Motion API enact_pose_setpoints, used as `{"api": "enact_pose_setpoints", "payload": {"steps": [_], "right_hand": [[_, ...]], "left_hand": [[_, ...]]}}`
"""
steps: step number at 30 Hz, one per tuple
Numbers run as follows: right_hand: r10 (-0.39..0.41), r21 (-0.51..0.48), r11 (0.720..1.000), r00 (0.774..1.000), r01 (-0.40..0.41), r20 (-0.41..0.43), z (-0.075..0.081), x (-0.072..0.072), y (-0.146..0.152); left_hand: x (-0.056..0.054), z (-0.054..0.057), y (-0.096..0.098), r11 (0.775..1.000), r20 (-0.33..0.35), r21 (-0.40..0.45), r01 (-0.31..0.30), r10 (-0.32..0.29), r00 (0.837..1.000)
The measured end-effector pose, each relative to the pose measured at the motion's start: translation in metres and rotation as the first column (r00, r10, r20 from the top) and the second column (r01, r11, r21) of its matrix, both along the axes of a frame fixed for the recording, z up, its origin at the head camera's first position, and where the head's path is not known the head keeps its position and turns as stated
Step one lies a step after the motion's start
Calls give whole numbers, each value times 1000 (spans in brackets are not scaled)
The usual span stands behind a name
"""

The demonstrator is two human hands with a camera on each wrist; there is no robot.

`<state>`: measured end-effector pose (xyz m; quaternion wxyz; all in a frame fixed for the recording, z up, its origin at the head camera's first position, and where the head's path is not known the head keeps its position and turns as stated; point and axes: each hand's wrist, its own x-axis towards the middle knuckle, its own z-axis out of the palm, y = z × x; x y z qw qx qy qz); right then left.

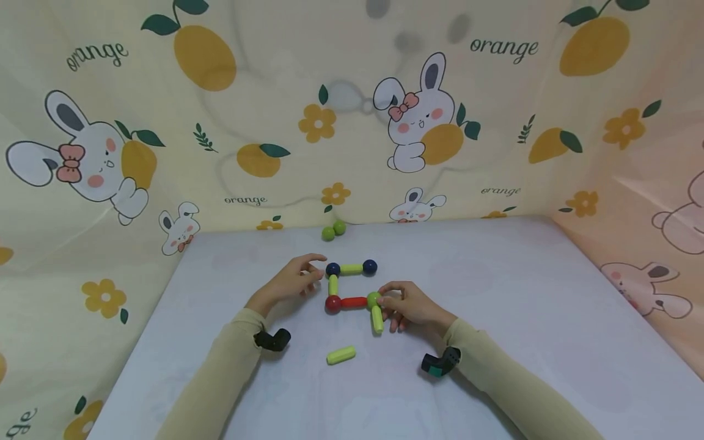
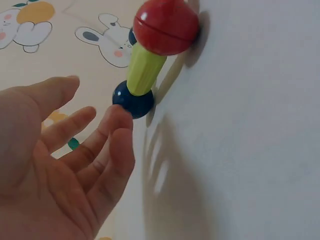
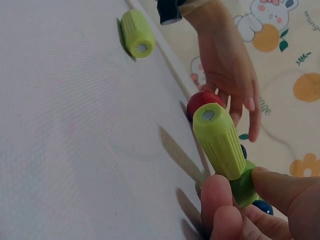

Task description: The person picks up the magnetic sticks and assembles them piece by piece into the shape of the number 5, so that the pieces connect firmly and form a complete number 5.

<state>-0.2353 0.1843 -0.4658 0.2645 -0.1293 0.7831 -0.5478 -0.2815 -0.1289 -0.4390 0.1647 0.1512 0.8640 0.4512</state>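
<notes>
Several balls and rods are joined into an angular chain on the table. A dark blue ball links by a yellow-green rod to a second blue ball. From there a rod runs to a red ball, then a red rod reaches a green ball. My right hand pinches that green ball between thumb and fingers; another yellow-green rod sticks out from it toward me. My left hand, fingers relaxed, is beside the second blue ball; whether a fingertip touches it I cannot tell.
A loose yellow-green rod lies nearer to me, its metallic end showing in the right wrist view. Two green balls sit at the white table's back edge, before a printed cloth.
</notes>
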Motion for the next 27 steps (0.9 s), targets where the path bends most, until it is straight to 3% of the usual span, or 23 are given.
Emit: {"api": "enact_pose_setpoints", "payload": {"steps": [5, 17, 27], "right_hand": [[1, -3, 1000, 1000, -1, -3, 0, 1, 1], [-10, -21, 1000, 1000, 10, 25, -1, 1, 0], [-6, -21, 1000, 1000, 6, 11, -3, 1, -1]], "left_hand": [[-13, 0, 7, 998, -28, 15, -57, 57, 998], [-51, 0, 21, 975, 22, 63, -215, 214, 977], [-69, 0, 38, 967, -54, 8, -256, 256, 965]]}}
